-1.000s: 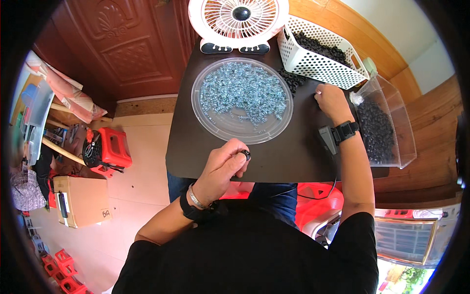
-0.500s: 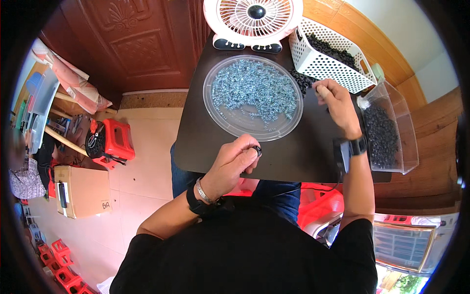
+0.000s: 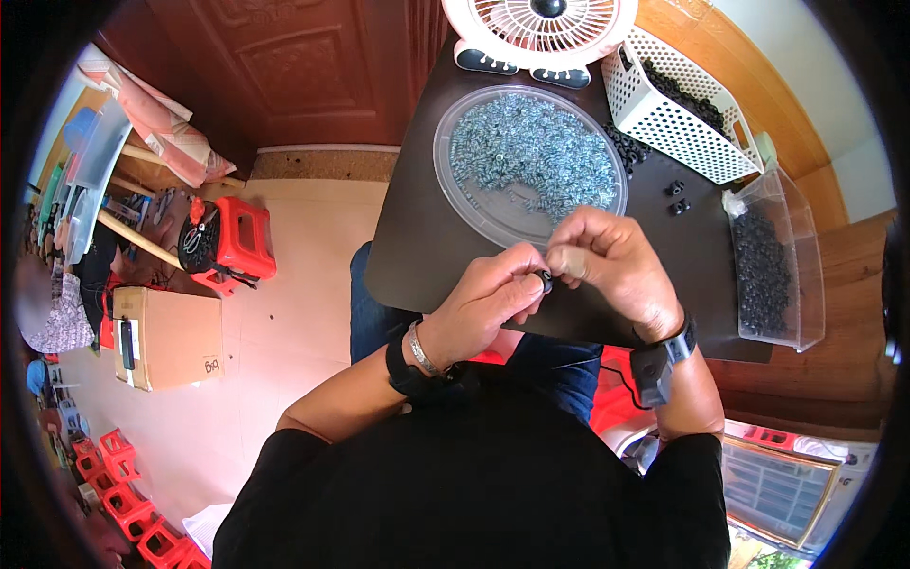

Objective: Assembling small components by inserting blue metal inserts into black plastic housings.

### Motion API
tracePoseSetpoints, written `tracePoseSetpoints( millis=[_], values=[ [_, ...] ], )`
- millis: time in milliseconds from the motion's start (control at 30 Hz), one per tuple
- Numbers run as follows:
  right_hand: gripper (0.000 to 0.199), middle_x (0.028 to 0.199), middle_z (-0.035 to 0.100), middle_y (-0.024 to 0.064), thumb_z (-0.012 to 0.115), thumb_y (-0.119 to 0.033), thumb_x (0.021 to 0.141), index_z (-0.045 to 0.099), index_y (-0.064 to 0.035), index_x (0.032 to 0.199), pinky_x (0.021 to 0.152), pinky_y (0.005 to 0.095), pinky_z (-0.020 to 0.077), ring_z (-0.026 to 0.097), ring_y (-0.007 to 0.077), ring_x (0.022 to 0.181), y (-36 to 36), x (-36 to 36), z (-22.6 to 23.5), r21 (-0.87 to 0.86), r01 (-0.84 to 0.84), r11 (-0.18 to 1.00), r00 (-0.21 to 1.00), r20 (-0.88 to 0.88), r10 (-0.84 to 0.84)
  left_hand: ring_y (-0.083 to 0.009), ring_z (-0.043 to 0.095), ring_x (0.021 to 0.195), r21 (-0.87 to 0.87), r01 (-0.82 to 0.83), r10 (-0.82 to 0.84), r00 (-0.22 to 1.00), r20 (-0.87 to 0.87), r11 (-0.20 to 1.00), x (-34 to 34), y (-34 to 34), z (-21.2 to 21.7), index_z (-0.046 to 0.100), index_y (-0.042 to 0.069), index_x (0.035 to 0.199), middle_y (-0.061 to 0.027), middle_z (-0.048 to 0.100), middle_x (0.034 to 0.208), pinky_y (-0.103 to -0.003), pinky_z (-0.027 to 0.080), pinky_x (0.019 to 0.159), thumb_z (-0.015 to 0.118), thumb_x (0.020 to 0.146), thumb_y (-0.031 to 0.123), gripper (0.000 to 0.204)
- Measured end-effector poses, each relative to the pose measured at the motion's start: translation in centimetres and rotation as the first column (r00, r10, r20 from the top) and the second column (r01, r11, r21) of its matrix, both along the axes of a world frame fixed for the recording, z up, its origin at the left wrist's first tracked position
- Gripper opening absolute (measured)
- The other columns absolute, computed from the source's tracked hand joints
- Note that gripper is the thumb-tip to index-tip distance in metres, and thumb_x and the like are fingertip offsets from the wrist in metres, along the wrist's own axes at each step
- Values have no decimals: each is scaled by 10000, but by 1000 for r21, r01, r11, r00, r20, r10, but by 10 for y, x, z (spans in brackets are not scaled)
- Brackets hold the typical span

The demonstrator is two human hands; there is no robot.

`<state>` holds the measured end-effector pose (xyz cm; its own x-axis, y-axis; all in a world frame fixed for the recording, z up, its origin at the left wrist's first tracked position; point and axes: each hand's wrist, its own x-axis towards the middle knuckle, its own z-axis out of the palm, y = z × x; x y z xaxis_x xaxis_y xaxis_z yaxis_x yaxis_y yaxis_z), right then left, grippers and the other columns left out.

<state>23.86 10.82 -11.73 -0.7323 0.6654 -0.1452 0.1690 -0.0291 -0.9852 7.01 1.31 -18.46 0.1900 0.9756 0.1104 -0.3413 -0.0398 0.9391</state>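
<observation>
Head view, centre: pinching a black part (image 3: 545, 282) in the fingers of the left hand (image 3: 485, 302); just to its right, pressing together the fingers of the right hand (image 3: 614, 270); unable to make out its long axis.

Bright, even light all over the dark brown flat tabletop (image 3: 417, 261), and at the near right the daylight burns out to white, a blue fringe along the rim! Soft glare washes the pale pinkish floor (image 3: 275, 351); the black short-sleeved shirt (image 3: 464, 474) swallows its folds. Edges bow, corners go black, the left rim smears, and the small black glossy piece (image 3: 545, 281) is too tiny to read.
</observation>
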Motion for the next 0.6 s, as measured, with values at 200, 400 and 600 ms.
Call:
tracePoseSetpoints(
  millis=[200,400,600],
  values=[
    [129,831,617,22,604,-31,907,662,14,1012,680,224,450,546,82,739,-14,1,-2,175,-16,984,998,-53,26,-87,494,683,16,3,-3,1000,29,1000,-3,-3,-1,534,27,963,-28,537,772,-238,429,632,532,954,405,378],
    [161,861,620,25,591,-39,918,658,21,1052,703,231,464,552,83,751,-12,0,-8,141,14,990,998,-70,-4,-87,495,683,-4,-2,2,1000,-5,1000,-2,-2,3,529,32,974,-31,540,777,-235,430,635,528,953,434,403],
    [150,827,622,10,588,-67,927,662,4,1036,701,225,467,552,75,751,-6,0,-8,40,1,999,998,-61,2,-83,487,667,4,-21,21,1000,-9,1000,1,-2,2,518,32,987,-32,540,781,-227,418,619,509,965,425,393]
  ],
)
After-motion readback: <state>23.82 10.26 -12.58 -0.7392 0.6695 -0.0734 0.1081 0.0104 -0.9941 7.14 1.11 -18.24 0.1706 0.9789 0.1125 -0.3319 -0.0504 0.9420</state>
